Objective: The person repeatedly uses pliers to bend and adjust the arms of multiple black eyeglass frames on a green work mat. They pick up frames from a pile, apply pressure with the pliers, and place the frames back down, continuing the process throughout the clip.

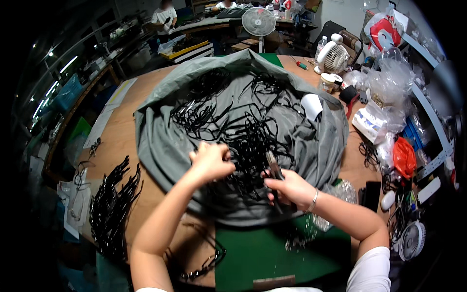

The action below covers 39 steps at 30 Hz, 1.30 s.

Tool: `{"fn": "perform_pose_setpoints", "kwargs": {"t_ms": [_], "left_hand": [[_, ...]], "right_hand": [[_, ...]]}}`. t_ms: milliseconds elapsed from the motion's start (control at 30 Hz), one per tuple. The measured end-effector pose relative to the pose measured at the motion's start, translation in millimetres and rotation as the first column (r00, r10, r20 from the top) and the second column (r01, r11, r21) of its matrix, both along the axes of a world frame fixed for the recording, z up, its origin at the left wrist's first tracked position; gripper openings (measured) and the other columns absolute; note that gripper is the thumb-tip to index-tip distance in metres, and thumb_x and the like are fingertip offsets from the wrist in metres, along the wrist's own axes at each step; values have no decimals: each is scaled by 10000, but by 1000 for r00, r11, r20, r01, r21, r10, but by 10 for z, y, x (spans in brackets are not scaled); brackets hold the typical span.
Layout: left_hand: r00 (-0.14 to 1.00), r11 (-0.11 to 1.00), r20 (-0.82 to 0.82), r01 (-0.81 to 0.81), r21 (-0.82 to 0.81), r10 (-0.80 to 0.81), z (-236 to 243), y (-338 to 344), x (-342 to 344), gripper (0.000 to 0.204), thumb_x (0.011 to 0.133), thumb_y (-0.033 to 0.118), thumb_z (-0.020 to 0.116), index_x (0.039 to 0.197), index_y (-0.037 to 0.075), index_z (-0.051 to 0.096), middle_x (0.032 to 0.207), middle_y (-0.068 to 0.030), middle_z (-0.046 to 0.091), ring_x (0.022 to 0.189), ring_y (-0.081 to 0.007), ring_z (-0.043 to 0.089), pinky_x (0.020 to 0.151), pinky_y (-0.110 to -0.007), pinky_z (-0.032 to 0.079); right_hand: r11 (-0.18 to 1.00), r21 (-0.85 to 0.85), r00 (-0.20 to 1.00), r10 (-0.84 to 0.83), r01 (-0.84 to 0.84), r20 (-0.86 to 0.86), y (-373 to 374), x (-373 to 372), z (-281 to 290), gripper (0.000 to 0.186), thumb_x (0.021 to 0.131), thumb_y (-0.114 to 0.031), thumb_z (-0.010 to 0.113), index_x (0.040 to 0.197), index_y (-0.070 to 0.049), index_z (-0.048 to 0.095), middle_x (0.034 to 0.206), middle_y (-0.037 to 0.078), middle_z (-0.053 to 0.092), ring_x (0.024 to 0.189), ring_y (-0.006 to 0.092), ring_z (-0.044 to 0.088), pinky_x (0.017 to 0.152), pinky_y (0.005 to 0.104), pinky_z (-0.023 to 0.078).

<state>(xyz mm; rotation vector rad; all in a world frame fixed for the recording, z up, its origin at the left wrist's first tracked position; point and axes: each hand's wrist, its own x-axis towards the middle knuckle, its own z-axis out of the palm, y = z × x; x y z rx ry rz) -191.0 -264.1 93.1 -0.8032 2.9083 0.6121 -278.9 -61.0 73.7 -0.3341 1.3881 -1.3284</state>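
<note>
My left hand is curled over a pile of black cords in the middle; what its fingers hold, if anything, is hidden. My right hand, with a bracelet at the wrist, grips metal pliers upright just right of my left hand. The cords lie in loops and tangles inside a large rumpled grey cloth with a raised rim, along with a white piece at its right. A bundle of black cords lies outside it at the left, and small shiny pieces are near my right forearm.
A green mat lies on the wooden table. Plastic bags, jars, small fans, a phone and a metal shelf frame crowd the right. A standing fan and two people are at the back.
</note>
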Motion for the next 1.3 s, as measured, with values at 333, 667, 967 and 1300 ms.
{"fn": "perform_pose_setpoints", "kwargs": {"t_ms": [333, 667, 967, 1300], "left_hand": [[777, 977, -627, -91, -192, -51, -270, 1043, 1257, 454, 652, 141, 649, 1057, 24, 483, 1029, -144, 507, 1013, -307, 422, 855, -377, 342], [838, 891, -488, -6, -453, -243, -573, 1919, 924, 298, 708, 71, 607, 987, 34, 510, 880, -120, 507, 814, -290, 503, 699, -363, 437], [915, 886, -321, 76, -457, -244, -421, 1691, 624, 245, 741, 172, 603, 881, 50, 445, 796, -151, 523, 729, -336, 560, 586, -406, 464], [783, 706, -572, 259, 659, 246, -90, 1789, 964, 138, 887, 209, 479, 862, 76, 509, 703, 25, 484, 618, -33, 423, 599, -164, 393]], "right_hand": [[997, -64, 888, -65, 40, -456, 1507, 805, -113, 360, 806, -144, 587, 1096, 31, 465, 856, 52, 567, 683, 78, 519, 595, 225, 443], [974, -148, 570, -23, -174, -821, 2331, 1394, -710, 114, 722, -17, 592, 813, -5, 523, 717, 107, 522, 599, 231, 544, 566, 299, 436], [928, -240, 529, -57, -285, -847, 2447, 1339, -777, 172, 681, 18, 587, 831, -23, 511, 735, 110, 506, 636, 263, 511, 566, 318, 420], [898, 87, 292, 231, -432, -928, 2337, 1094, -605, 248, 665, -40, 583, 899, -26, 501, 906, 135, 507, 757, 304, 547, 656, 361, 465]]}}
